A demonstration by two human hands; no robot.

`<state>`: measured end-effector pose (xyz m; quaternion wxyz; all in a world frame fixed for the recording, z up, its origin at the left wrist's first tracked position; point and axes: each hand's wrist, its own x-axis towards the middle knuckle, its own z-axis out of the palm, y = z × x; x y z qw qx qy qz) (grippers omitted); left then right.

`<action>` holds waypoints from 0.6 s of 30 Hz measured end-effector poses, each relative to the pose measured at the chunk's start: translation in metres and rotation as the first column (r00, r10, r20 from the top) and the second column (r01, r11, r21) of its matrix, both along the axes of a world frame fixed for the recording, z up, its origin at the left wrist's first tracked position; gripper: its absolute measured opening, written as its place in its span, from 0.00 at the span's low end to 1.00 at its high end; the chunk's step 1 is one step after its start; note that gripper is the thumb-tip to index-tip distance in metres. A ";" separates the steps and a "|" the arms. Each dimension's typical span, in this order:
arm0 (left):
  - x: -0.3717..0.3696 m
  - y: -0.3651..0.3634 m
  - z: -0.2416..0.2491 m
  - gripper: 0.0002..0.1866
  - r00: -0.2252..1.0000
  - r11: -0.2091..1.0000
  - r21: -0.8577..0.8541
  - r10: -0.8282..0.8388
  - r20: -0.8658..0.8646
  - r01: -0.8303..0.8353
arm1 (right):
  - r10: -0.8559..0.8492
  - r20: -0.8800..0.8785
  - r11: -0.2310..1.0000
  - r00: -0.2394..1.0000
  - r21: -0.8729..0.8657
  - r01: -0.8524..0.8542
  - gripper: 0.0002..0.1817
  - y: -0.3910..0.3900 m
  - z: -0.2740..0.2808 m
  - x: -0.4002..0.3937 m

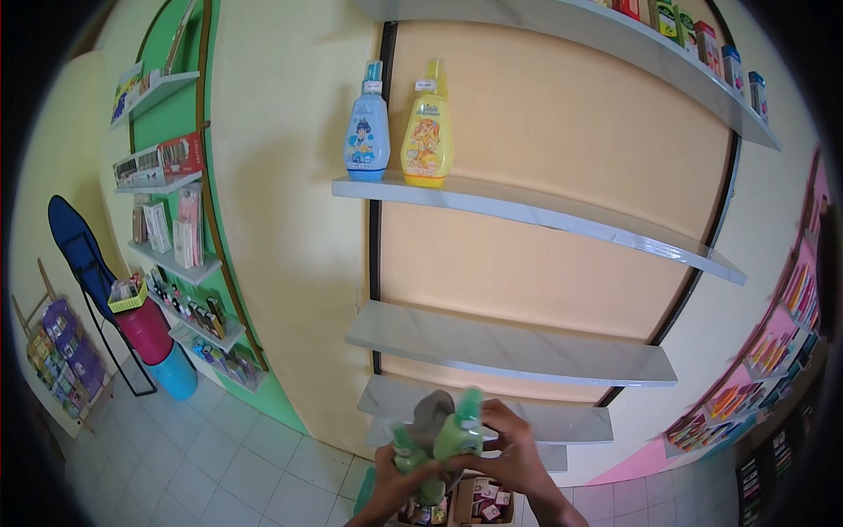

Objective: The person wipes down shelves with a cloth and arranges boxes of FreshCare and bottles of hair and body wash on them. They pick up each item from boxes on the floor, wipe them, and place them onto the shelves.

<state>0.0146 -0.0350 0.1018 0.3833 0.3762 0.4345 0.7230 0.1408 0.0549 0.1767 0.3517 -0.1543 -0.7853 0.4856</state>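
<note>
Low in the view, my left hand (pixel 392 483) is closed around a green bottle (pixel 409 456), which is smeared by motion. To its right, my right hand (pixel 507 450) grips a second green bottle (pixel 460 432) with a green cap, tilted slightly. A dark grey cloth-like bundle (pixel 432 411) shows between and behind the two bottles; which fingers hold it I cannot tell. Above, a blue bottle (pixel 365 136) and a yellow bottle (pixel 428 132) stand upright side by side at the left end of a grey wall shelf (pixel 544 215).
Below my hands, a cardboard box (pixel 485 518) holds small packages. Lower shelves (pixel 518 349) jut from the wall ahead. The top shelf (pixel 597 44) carries boxed goods at right. At left stand stocked shelves (pixel 176 262), a folded ironing board (pixel 79 241) and a blue bucket (pixel 176 373).
</note>
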 end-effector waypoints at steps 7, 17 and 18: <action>-0.020 -0.009 0.009 0.15 0.943 0.992 0.043 0.099 0.317 -0.118 | -0.172 -0.515 0.960 0.840 0.104 0.261 0.31 0.036 0.129 0.014; -0.025 -0.023 -0.017 0.26 0.906 0.925 -0.298 0.320 0.278 -0.236 | -0.222 -0.036 0.956 0.974 0.186 0.225 0.26 0.141 0.231 -0.066; -0.027 -0.023 -0.021 0.26 0.901 0.922 -0.287 0.338 0.272 -0.260 | -0.215 -0.012 0.963 0.976 0.166 0.214 0.27 0.143 0.231 -0.069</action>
